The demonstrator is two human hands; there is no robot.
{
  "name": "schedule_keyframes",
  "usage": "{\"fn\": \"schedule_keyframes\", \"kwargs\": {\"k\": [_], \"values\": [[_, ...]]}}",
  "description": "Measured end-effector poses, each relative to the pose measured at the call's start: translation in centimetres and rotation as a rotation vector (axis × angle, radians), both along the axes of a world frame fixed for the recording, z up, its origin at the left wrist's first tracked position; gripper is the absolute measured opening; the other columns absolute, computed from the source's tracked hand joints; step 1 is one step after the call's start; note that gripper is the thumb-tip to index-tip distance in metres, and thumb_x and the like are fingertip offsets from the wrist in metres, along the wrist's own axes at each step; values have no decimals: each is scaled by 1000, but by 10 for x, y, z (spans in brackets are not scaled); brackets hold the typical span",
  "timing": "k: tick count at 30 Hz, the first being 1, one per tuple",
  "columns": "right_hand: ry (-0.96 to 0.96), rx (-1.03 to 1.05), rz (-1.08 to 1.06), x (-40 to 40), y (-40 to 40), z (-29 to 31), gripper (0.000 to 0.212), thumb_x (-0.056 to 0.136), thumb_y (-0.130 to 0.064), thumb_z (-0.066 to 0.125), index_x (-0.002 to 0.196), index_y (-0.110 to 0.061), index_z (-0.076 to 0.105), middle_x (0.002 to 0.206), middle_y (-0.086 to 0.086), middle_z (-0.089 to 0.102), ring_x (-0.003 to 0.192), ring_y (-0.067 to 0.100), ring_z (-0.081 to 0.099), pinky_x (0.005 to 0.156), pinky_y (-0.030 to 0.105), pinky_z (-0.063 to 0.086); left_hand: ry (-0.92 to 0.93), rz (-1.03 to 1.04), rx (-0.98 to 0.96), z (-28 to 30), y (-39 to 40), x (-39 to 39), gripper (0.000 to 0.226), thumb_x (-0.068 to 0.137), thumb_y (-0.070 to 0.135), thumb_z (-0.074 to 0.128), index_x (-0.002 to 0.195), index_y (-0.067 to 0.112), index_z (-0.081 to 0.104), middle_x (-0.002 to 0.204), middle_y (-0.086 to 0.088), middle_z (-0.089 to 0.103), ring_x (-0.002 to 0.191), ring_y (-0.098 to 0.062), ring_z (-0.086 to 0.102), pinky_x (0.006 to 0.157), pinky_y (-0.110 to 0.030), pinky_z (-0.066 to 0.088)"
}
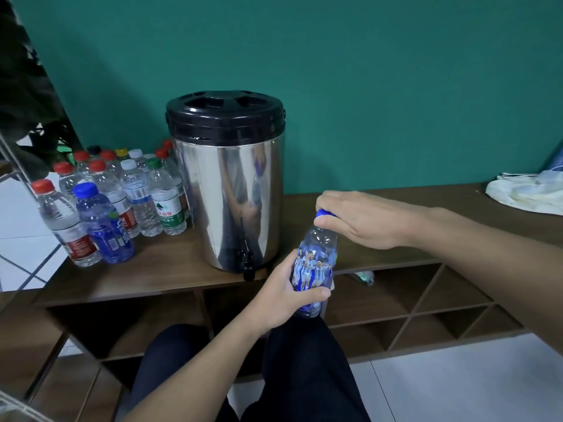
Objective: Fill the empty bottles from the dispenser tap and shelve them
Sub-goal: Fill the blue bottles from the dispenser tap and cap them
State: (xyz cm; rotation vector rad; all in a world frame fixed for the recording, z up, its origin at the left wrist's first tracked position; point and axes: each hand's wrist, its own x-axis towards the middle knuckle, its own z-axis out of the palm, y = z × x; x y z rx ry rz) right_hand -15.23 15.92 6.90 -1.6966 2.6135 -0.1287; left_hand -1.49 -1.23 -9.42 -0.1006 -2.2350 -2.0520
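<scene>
Two hands on one bottle [315,263], just right of the dispenser tap [247,261].

Held upright above the lap in front of the bench [170,269], the picture-labelled bottle sits in the left hand [289,295], whose grip curls round its lower body; the right hand [353,220] pinches the blue cap [323,213] from above. Whether the cap is coming off or going on, and how full the bottle is, I cannot tell. To do it well: hold the body firm without squeezing, keep it vertical, turn only the cap. Other capped bottles [122,202] cluster left of the steel dispenser [227,184]; shelf cubbies [426,303] wait below.
</scene>
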Motion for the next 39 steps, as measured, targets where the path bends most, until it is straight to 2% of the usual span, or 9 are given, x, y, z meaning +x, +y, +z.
{"fn": "schedule_keyframes", "kwargs": {"k": [4, 8, 12, 17, 20, 24, 30, 36, 39], "values": [[-82, 42, 84, 5, -7, -10, 21, 117, -50, 41, 120, -38, 57, 116, -15, 52, 99, 8, 58, 90, 37, 49, -58, 47, 41, -19, -4, 9, 74, 92, 9, 93, 152, 31, 56, 141, 3, 75, 134, -18, 71, 119, -48, 55], [-98, 46, 150, 7, -10, -30, 33, 118, -42, 44, 148, -39, 56, 135, -19, 49, 118, 4, 56, 103, 28, 45, -98, 86, 48, -40, -10, 16, 76, 93, 10, 93, 153, 37, 56, 141, 4, 75, 134, -17, 71, 118, -47, 56], [-73, -2, 226, 13, -18, -42, 39, 119, -30, 46, 156, -36, 55, 147, -21, 49, 132, -1, 47, 112, 14, 34, -153, 63, 68, -50, -23, 19, 80, 93, 16, 93, 157, 41, 53, 144, 4, 73, 137, -19, 69, 121, -50, 53], [-136, -115, 185, -2, -33, -50, 36, 116, -22, 55, 150, -31, 64, 147, -17, 60, 131, 1, 57, 111, 16, 40, -220, 57, 81, -65, -37, 22, 76, 91, 11, 93, 154, 36, 57, 142, 2, 75, 135, -22, 71, 121, -54, 53], [-267, -126, 26, -14, -40, -66, 33, 109, -26, 69, 142, -28, 70, 125, -15, 72, 100, 5, 67, 88, 16, 48, -239, 108, 76, -79, -41, 25, 72, 90, 12, 95, 149, 34, 60, 138, 3, 77, 131, -20, 73, 119, -53, 55], [-218, -141, -191, -27, -54, -120, 26, 102, -27, 78, 128, -24, 76, 90, -16, 68, 82, 12, 68, 79, 33, 50, -243, 132, 28, -99, -43, 25, 74, 84, 12, 96, 147, 32, 61, 135, 2, 78, 128, -20, 74, 119, -53, 55], [-106, -183, -348, -35, -74, -182, 31, 99, -22, 79, 129, -21, 74, 125, 0, 72, 111, 29, 68, 97, 41, 54, -255, 158, 10, -130, -49, 28, 80, 81, -6, 87, 146, 29, 59, 131, -3, 78, 127, -29, 74, 113, -52, 58], [-162, -327, -453, -40, -77, -205, 39, 92, -22, 87, 128, -15, 77, 129, 6, 71, 114, 32, 69, 103, 42, 54, -291, 203, 98, -148, -54, 38, 78, 85, -8, 85, 145, 32, 59, 128, 0, 79, 123, -24, 75, 104, -39, 63], [-133, -448, -482, -30, -78, -198, 25, 92, -27, 88, 114, -16, 82, 117, 3, 74, 102, 26, 72, 93, 34, 54, -313, 240, 126, -155, -53, 45, 77, 85, -8, 86, 145, 30, 59, 128, 1, 79, 121, -19, 75, 103, -38, 63]]}}
